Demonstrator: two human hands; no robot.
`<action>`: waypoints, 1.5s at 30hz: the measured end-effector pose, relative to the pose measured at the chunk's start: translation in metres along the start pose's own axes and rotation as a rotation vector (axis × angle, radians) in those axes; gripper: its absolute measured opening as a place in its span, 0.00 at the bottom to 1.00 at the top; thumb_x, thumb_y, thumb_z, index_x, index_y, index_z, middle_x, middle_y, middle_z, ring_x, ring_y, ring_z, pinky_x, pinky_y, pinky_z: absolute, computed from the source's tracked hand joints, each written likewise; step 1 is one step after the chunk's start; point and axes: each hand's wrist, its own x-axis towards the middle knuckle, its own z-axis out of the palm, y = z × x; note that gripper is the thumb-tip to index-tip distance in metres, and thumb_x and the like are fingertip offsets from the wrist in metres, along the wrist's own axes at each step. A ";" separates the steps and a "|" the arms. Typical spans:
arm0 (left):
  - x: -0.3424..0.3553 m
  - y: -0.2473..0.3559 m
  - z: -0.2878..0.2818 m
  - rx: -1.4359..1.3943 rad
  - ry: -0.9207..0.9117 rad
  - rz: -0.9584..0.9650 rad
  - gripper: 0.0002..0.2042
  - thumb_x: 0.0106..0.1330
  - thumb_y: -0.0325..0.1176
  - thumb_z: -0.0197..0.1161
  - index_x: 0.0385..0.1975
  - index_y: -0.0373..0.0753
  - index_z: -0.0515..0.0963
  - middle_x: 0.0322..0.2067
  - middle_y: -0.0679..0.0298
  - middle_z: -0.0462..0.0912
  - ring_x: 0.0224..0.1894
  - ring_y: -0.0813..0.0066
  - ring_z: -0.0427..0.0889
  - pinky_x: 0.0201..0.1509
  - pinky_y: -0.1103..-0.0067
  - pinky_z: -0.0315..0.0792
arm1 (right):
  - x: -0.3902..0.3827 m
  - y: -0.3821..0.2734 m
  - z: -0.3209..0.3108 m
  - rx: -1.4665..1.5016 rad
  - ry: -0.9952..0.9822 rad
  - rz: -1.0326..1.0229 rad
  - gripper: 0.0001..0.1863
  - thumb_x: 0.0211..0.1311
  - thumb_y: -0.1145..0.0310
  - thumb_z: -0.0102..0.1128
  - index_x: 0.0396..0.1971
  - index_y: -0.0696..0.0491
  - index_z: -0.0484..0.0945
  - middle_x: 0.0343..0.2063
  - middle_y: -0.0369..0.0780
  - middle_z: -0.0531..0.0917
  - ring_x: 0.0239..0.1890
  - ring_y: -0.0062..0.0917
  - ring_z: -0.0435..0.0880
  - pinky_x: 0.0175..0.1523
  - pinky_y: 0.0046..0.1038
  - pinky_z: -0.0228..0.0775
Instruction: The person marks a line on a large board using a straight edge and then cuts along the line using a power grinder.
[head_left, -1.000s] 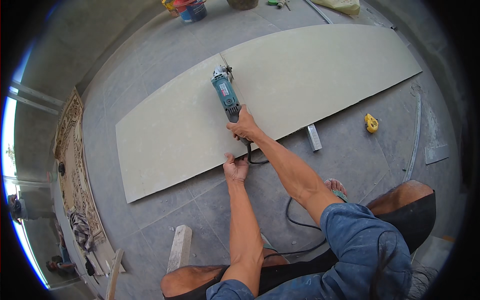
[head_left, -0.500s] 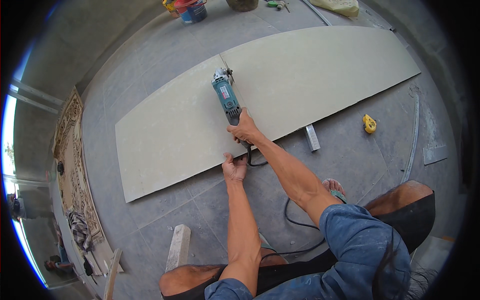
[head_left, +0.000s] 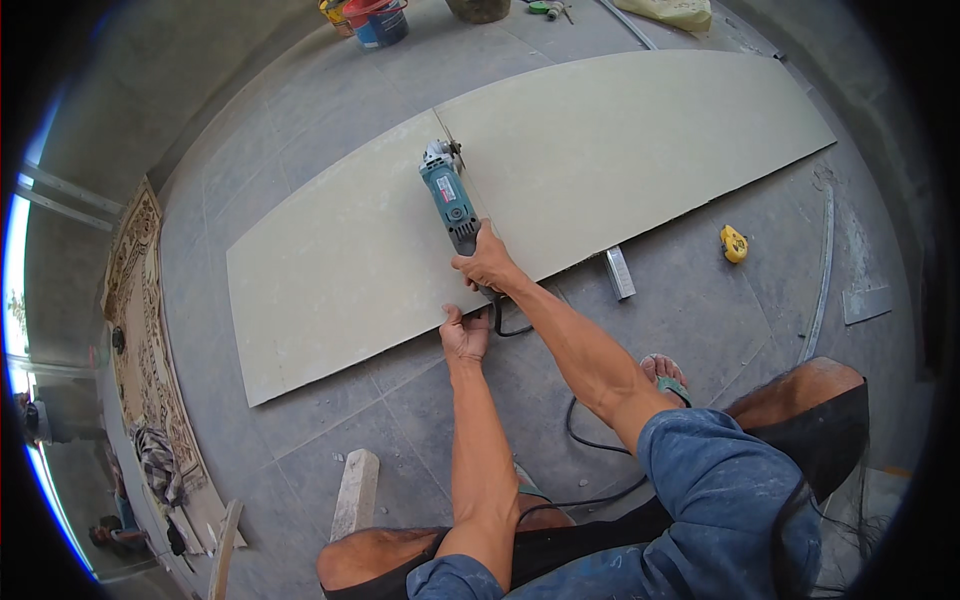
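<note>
My right hand (head_left: 485,255) is closed round the rear handle of a teal angle grinder (head_left: 450,200), whose blade (head_left: 456,153) sits on a thin straight line across a large pale board (head_left: 650,140). The board lies on the floor, raised slightly, with a short metal channel (head_left: 620,272) under its near edge. My left hand (head_left: 464,335) grips that edge just left of the grinder's black cord, thumb on top and fingers partly hidden beneath.
Yellow tape measure (head_left: 734,243) and metal strip (head_left: 826,250) lie right, patterned rug (head_left: 142,280) left, buckets (head_left: 380,22) beyond the board. A pale block (head_left: 355,490) lies by my left knee (head_left: 355,560). Other people (head_left: 118,532) show at the far left.
The grinder has moved slightly toward me along the line in the board. Both hands keep their grips; the whole view has shifted slightly.
</note>
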 end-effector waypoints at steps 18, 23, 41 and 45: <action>0.002 0.004 -0.006 0.079 -0.119 -0.023 0.23 0.72 0.41 0.60 0.60 0.34 0.68 0.51 0.59 0.76 0.51 0.63 0.74 0.61 0.65 0.69 | -0.016 -0.003 -0.003 0.033 -0.014 0.061 0.43 0.54 0.76 0.62 0.63 0.69 0.44 0.23 0.49 0.81 0.15 0.30 0.81 0.15 0.30 0.73; 0.007 0.010 -0.014 0.079 -0.137 -0.044 0.20 0.73 0.39 0.59 0.59 0.36 0.69 0.50 0.59 0.76 0.53 0.63 0.73 0.62 0.63 0.68 | -0.018 -0.004 -0.006 0.076 -0.033 0.062 0.44 0.54 0.76 0.62 0.65 0.68 0.42 0.23 0.49 0.80 0.15 0.29 0.80 0.16 0.30 0.72; 0.007 0.010 -0.010 0.046 -0.145 -0.046 0.20 0.72 0.41 0.59 0.57 0.35 0.71 0.45 0.57 0.77 0.48 0.62 0.75 0.57 0.66 0.71 | -0.031 0.000 -0.007 0.059 -0.024 0.050 0.41 0.54 0.77 0.62 0.62 0.67 0.46 0.23 0.49 0.80 0.16 0.29 0.82 0.16 0.30 0.74; 0.008 0.007 -0.011 0.005 -0.139 -0.064 0.19 0.73 0.40 0.59 0.56 0.33 0.72 0.46 0.56 0.78 0.48 0.61 0.75 0.60 0.65 0.72 | -0.034 0.002 -0.011 0.043 -0.027 0.070 0.43 0.54 0.77 0.62 0.64 0.67 0.44 0.23 0.48 0.81 0.16 0.29 0.81 0.17 0.30 0.74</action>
